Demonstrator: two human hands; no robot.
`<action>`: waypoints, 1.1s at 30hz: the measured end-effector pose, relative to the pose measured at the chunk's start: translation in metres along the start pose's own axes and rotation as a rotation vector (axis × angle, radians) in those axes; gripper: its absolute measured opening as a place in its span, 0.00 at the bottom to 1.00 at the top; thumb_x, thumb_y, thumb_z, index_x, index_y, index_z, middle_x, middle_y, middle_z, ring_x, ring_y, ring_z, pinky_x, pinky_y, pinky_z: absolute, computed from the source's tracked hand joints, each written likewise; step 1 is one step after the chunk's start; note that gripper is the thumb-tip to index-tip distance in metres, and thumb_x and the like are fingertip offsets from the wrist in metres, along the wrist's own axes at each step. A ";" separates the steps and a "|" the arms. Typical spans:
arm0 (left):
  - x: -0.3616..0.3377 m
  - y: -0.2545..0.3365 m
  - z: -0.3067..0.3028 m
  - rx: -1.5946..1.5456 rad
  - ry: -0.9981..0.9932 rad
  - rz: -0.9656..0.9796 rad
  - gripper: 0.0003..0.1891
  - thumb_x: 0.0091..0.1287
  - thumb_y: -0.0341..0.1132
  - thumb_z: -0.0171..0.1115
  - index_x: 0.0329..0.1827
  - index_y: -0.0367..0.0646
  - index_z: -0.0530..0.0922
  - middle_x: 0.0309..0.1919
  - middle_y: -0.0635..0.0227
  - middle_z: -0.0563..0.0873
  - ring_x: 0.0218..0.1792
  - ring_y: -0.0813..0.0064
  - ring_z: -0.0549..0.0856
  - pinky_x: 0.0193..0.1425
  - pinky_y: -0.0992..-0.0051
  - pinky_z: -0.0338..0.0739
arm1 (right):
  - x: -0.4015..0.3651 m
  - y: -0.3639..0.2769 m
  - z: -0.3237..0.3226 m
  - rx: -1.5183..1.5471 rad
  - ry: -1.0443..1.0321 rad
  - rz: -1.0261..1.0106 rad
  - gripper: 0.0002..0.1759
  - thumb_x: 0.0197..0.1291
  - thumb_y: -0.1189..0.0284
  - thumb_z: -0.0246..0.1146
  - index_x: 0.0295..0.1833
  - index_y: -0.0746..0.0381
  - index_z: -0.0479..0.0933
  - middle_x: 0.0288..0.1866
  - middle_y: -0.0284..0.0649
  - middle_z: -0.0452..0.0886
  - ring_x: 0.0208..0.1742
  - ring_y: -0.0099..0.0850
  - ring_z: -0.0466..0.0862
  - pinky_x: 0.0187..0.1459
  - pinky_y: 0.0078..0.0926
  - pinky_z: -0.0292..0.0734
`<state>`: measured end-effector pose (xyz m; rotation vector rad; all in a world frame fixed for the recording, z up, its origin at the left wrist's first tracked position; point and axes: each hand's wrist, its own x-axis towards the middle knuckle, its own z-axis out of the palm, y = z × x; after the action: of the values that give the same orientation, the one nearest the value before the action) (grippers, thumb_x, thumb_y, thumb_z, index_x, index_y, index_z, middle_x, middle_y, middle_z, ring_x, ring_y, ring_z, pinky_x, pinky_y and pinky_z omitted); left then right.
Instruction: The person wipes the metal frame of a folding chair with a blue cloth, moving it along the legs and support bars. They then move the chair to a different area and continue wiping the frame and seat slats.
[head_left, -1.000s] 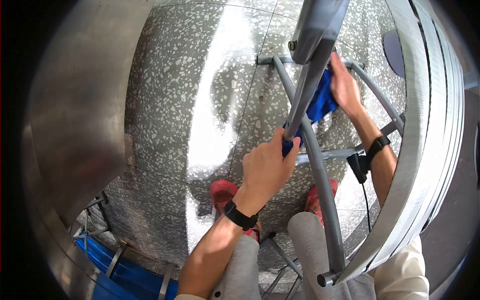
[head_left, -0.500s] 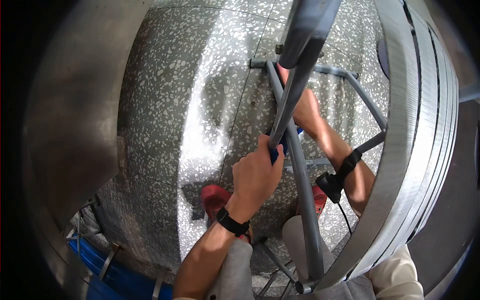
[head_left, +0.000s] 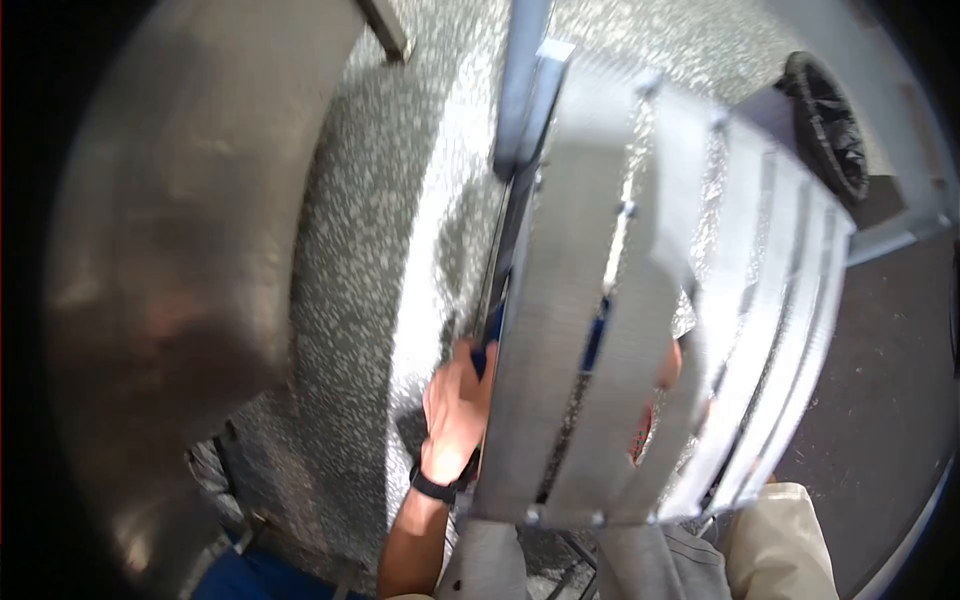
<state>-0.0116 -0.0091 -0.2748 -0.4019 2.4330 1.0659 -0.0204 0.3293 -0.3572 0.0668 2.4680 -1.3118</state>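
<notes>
A slatted metal seat [head_left: 590,420] on a grey tubular frame [head_left: 522,90] stands tilted in front of my knees, its slats facing up at me. At its left edge my left hand [head_left: 458,405] is closed on a dark blue cloth [head_left: 483,358], pressed against the frame. More blue shows through a gap between the slats. My right hand [head_left: 672,365] is behind the slats; only a bit of skin shows through an opening, and its fingers are hidden. Motion blurs the picture.
A large brushed-metal surface [head_left: 180,250] rises along the left. Speckled floor [head_left: 370,230] lies between it and the seat. At upper right stands a bin with a black liner [head_left: 830,130], near a dark brown surface [head_left: 880,340]. Something blue [head_left: 255,575] lies at lower left.
The slatted seat has swung left and turned its slats toward me, covering the tubes and most of my right arm. My left hand has moved slightly left and down with the blue cloth.
</notes>
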 end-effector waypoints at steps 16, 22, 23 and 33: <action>-0.273 0.139 -0.204 0.260 -0.065 0.319 0.22 0.72 0.51 0.64 0.36 0.35 0.81 0.33 0.50 0.83 0.39 0.47 0.84 0.42 0.58 0.77 | -0.219 -0.229 -0.065 0.029 -0.302 -0.420 0.15 0.63 0.81 0.60 0.55 0.63 0.80 0.55 0.48 0.85 0.60 0.47 0.84 0.58 0.40 0.80; -0.342 0.167 -0.208 0.138 0.111 0.576 0.29 0.60 0.47 0.78 0.54 0.36 0.75 0.48 0.54 0.82 0.49 0.51 0.85 0.51 0.63 0.80 | -0.244 -0.356 -0.075 0.157 -0.042 -0.646 0.16 0.62 0.85 0.62 0.55 0.66 0.80 0.65 0.49 0.80 0.62 0.45 0.83 0.62 0.36 0.79; -0.342 0.168 -0.202 0.128 0.148 0.612 0.32 0.57 0.45 0.80 0.57 0.36 0.73 0.50 0.53 0.82 0.52 0.50 0.85 0.53 0.63 0.80 | -0.248 -0.376 -0.077 0.156 -0.038 -0.672 0.16 0.62 0.85 0.62 0.55 0.66 0.80 0.65 0.49 0.80 0.62 0.45 0.83 0.62 0.36 0.79; -0.296 0.185 -0.158 -0.464 0.332 0.601 0.18 0.54 0.26 0.73 0.48 0.39 0.79 0.38 0.58 0.89 0.42 0.65 0.91 0.49 0.68 0.82 | -0.131 -0.439 -0.154 -0.002 -0.026 -0.395 0.25 0.65 0.60 0.69 0.63 0.61 0.79 0.64 0.51 0.81 0.59 0.42 0.84 0.60 0.36 0.79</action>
<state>0.1173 0.0195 0.0851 0.0364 2.6506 1.9732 -0.0277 0.2182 0.1134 -0.4566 2.5445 -1.4472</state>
